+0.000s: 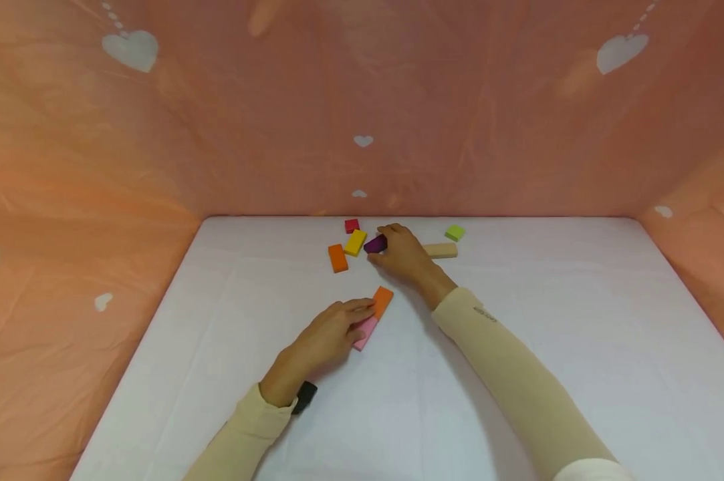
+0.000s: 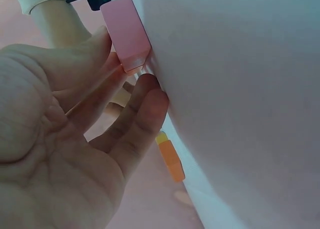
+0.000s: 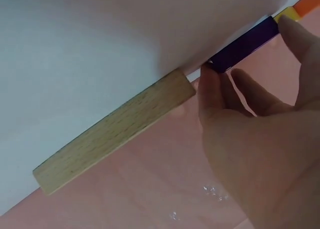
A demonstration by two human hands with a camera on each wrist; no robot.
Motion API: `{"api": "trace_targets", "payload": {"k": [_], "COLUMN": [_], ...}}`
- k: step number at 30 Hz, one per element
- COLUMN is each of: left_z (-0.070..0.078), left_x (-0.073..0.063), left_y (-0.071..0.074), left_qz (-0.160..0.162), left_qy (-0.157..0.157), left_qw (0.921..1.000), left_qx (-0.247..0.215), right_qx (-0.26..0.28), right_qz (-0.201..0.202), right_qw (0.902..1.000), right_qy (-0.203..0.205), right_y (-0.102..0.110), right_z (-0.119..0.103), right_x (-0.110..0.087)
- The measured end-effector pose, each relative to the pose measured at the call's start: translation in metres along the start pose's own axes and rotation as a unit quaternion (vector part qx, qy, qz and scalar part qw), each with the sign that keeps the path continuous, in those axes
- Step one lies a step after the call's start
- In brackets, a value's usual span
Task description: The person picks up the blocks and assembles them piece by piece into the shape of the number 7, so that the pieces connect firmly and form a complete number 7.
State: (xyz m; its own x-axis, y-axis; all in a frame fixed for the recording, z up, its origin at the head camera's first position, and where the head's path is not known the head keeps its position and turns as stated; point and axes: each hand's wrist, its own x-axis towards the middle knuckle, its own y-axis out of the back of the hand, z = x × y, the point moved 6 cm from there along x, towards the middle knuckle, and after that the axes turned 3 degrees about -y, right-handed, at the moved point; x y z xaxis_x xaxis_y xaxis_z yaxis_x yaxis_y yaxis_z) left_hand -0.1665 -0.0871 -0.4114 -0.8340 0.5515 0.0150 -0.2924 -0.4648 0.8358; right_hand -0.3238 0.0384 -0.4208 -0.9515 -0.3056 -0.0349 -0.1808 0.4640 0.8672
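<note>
In the head view my left hand (image 1: 331, 334) lies over a pink block (image 1: 364, 334) and an orange block (image 1: 383, 302) that sit end to end. In the left wrist view its thumb touches the side of the pink block (image 2: 127, 29), while two other fingertips rest at the tabletop beside it. Farther back, my right hand (image 1: 406, 254) pinches a dark purple block (image 1: 374, 244). The right wrist view shows fingertips at both ends of that purple block (image 3: 245, 46). Just beside this hand lies a long plain wooden block (image 1: 441, 251), partly hidden by it.
Left of the purple block are a yellow block (image 1: 355, 242), a second orange block (image 1: 337, 258) and a red block (image 1: 352, 226). A lime green block (image 1: 454, 232) lies behind the wooden one. A peach curtain with hearts (image 1: 362, 100) surrounds the white table (image 1: 548, 300) on three sides.
</note>
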Motion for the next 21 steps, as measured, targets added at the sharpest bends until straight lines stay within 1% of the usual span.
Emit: {"api": "trace_targets", "payload": {"k": [3,8,15,21], "left_z": [0.001,0.001,0.001,0.000], "left_x": [-0.001,-0.002,-0.002,-0.002], "left_y": [0.000,-0.002,0.000,0.002], "left_qz": [-0.001,-0.001,0.009,0.006], "left_qy": [0.002,0.008,0.004,0.008], "left_qw": [1.0000,0.9999,0.9999,0.9999], "left_qx": [0.004,0.007,0.008,0.006], "right_qx": [0.001,-0.005,-0.025,-0.027], "right_qz": [0.001,-0.011,-0.021,-0.027], "right_qw": [1.0000,0.9999,0.9994,0.9989], "right_qy": [-0.004,-0.008,0.013,0.026], "right_y": [0.002,0.003,0.008,0.010], "right_z": [0.002,0.007,0.006,0.006], "right_x": [-0.002,-0.004,-0.006,-0.011]}}
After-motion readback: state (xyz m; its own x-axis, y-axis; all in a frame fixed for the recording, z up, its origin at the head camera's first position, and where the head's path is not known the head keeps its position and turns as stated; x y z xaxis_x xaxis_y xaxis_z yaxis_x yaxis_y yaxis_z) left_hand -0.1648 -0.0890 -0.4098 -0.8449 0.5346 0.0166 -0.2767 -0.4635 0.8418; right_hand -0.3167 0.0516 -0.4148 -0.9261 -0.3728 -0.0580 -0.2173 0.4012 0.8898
